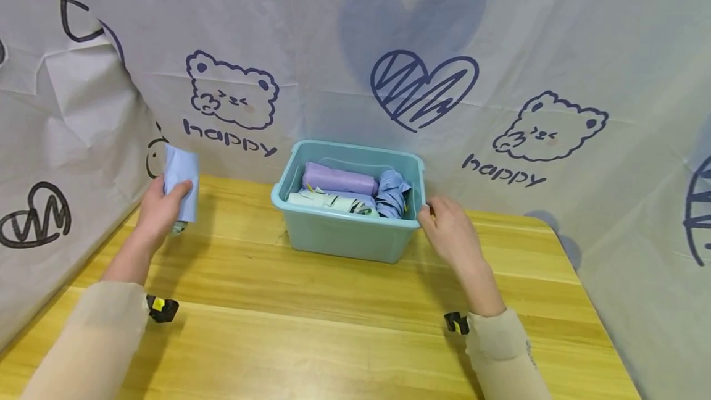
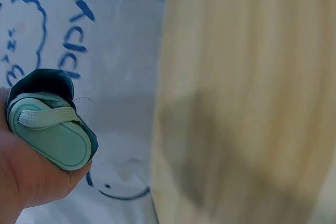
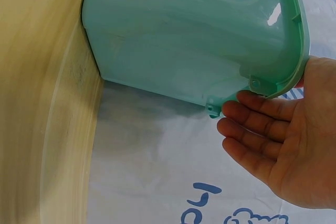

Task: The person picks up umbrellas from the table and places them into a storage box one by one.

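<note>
My left hand (image 1: 161, 205) grips a folded umbrella in a light blue sleeve (image 1: 182, 181), held upright above the left side of the table. From below, in the left wrist view, the umbrella's mint green handle end (image 2: 52, 135) with a pale wrist strap pokes out of the sleeve. At the right end of a teal plastic bin (image 1: 341, 233), my right hand (image 1: 451, 227) holds the rim. The right wrist view shows those fingers (image 3: 257, 129) under the rim, with the thumb mostly hidden behind it. Inside the bin lie a purple bundle (image 1: 339, 179), a pale green umbrella (image 1: 328, 202) and a crumpled blue one (image 1: 392, 193).
The bin stands on a yellow wood-grain table (image 1: 266, 338), close against a white printed cloth (image 1: 322, 79) hanging behind. More of the cloth hangs at the left and right. The table's right edge runs diagonally toward the front.
</note>
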Demonstrator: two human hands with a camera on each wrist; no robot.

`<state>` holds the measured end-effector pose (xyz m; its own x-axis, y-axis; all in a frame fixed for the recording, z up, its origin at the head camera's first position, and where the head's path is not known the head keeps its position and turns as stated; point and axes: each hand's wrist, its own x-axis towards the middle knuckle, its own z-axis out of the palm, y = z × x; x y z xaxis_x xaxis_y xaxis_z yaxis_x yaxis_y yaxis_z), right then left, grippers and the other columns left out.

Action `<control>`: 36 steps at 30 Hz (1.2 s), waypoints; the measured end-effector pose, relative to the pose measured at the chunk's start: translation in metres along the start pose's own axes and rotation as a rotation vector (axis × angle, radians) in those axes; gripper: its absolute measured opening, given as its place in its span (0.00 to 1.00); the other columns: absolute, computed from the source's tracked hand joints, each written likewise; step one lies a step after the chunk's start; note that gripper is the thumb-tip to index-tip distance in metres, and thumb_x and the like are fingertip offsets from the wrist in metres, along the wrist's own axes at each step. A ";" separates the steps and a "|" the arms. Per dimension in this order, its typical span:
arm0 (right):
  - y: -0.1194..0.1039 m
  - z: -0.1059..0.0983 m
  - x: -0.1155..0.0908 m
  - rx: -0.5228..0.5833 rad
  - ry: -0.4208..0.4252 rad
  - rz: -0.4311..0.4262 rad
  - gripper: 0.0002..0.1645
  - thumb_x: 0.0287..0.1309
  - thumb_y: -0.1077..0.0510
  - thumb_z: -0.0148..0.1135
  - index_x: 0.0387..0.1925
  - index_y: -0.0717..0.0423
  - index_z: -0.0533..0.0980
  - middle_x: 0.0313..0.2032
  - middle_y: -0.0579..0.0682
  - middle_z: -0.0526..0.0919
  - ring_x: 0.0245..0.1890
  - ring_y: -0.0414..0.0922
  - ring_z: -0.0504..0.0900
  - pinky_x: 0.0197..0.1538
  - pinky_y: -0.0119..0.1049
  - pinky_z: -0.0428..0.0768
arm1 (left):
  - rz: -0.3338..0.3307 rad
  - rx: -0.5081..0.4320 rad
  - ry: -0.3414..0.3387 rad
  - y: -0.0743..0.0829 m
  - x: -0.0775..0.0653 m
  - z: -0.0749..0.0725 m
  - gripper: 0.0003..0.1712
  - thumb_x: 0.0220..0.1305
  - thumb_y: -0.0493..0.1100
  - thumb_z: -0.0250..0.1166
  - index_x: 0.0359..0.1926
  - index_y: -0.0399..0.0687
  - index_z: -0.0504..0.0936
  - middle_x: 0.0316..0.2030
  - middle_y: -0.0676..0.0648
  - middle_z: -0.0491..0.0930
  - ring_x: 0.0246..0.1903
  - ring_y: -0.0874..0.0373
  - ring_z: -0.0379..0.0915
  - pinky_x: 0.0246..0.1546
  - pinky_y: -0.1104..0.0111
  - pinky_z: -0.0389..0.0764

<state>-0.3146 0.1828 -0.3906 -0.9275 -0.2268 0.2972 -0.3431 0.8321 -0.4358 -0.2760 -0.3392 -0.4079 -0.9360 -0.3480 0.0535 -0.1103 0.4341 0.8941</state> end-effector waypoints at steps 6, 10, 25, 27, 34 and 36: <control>-0.002 0.001 -0.001 -0.003 -0.002 -0.003 0.27 0.75 0.48 0.43 0.51 0.64 0.79 0.49 0.61 0.83 0.50 0.59 0.79 0.56 0.57 0.78 | 0.015 -0.060 0.008 0.022 -0.004 0.007 0.43 0.78 0.59 0.48 0.79 0.35 0.52 0.64 0.30 0.66 0.45 0.57 0.69 0.37 0.73 0.75; -0.002 0.002 -0.001 -0.004 0.003 -0.010 0.27 0.75 0.47 0.43 0.51 0.65 0.79 0.49 0.61 0.83 0.50 0.60 0.80 0.56 0.57 0.78 | 0.038 -0.081 0.001 0.038 -0.007 0.014 0.43 0.78 0.60 0.48 0.80 0.36 0.52 0.64 0.32 0.66 0.47 0.56 0.69 0.40 0.71 0.75; 0.000 0.001 -0.002 0.002 0.015 -0.003 0.26 0.74 0.48 0.45 0.50 0.65 0.79 0.48 0.61 0.82 0.48 0.59 0.80 0.55 0.57 0.78 | 0.234 -0.107 -0.090 0.112 -0.006 0.047 0.41 0.79 0.56 0.50 0.82 0.45 0.49 0.67 0.31 0.66 0.55 0.44 0.70 0.49 0.57 0.78; 0.000 0.000 -0.002 0.001 0.016 -0.005 0.26 0.74 0.48 0.45 0.50 0.65 0.79 0.48 0.61 0.82 0.48 0.60 0.80 0.55 0.57 0.78 | 0.261 -0.093 -0.104 0.120 -0.007 0.051 0.41 0.79 0.56 0.51 0.83 0.46 0.49 0.67 0.30 0.66 0.56 0.40 0.70 0.51 0.52 0.77; -0.001 0.000 -0.002 -0.005 0.019 -0.011 0.25 0.74 0.48 0.45 0.49 0.64 0.79 0.47 0.61 0.83 0.48 0.60 0.80 0.55 0.56 0.78 | 0.376 -0.013 -0.184 0.140 -0.004 0.064 0.39 0.78 0.53 0.54 0.81 0.46 0.54 0.67 0.31 0.67 0.58 0.34 0.71 0.54 0.39 0.77; -0.001 0.000 -0.002 -0.005 0.019 -0.007 0.26 0.74 0.48 0.45 0.49 0.65 0.79 0.47 0.61 0.83 0.48 0.60 0.80 0.55 0.56 0.78 | 0.417 0.015 -0.202 0.145 -0.002 0.068 0.38 0.78 0.52 0.55 0.81 0.45 0.55 0.68 0.31 0.68 0.57 0.34 0.71 0.53 0.38 0.78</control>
<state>-0.3124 0.1823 -0.3904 -0.9221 -0.2229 0.3164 -0.3488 0.8328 -0.4298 -0.3126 -0.2190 -0.3082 -0.9478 0.0270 0.3176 0.2855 0.5154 0.8080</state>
